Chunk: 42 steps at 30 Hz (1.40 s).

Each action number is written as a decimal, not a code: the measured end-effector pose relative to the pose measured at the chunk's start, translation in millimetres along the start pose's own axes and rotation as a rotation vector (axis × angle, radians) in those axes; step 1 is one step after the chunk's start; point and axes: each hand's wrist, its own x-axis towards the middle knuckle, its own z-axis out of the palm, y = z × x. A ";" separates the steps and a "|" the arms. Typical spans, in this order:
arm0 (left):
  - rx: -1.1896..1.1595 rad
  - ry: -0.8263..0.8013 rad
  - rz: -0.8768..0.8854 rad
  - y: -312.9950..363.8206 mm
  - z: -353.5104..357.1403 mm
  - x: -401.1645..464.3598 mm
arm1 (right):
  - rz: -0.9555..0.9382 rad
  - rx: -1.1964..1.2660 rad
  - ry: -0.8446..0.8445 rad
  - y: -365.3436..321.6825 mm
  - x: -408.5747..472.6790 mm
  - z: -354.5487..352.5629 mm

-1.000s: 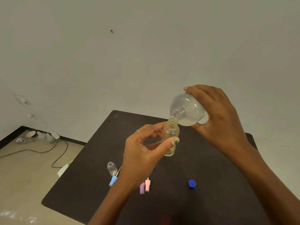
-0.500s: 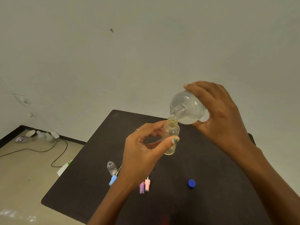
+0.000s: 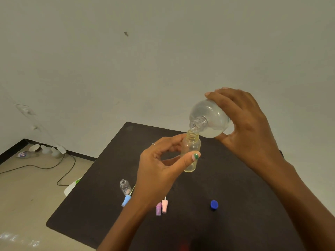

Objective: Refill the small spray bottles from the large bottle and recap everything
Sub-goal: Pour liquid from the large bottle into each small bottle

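Note:
My left hand (image 3: pixel 159 167) pinches a small yellowish spray bottle (image 3: pixel 191 151), upright and uncapped, above the black table (image 3: pixel 235 196). My right hand (image 3: pixel 243 124) grips the large clear bottle (image 3: pixel 210 120), tipped so its open neck sits right over the small bottle's mouth. A second small clear bottle (image 3: pixel 125 187) stands uncapped on the table to the left. Beside it lie a light blue spray cap (image 3: pixel 126 200), a purple spray cap (image 3: pixel 158 208) and a pink spray cap (image 3: pixel 164 205). The blue screw cap (image 3: pixel 214 204) rests on the table to the right.
The table stands close to a pale wall. On the floor at the left lie a dark cable (image 3: pixel 54 165), a paper cup (image 3: pixel 34 147) and some bottles (image 3: pixel 49 151). A white and green object (image 3: pixel 72 187) pokes out by the table's left edge.
My right hand has raised the back of the large bottle a little, steepening its tilt. My left hand and the small bottle have stayed almost where they were.

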 end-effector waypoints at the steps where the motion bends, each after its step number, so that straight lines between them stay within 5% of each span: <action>1: -0.002 -0.001 0.000 0.1 -0.1 -0.1 | 0.001 0.000 0.001 -0.1 0.0 -0.2; 42: 0.005 -0.009 0.020 -0.1 1.4 2.5 | 0.001 -0.010 0.012 -1.4 3.9 -1.1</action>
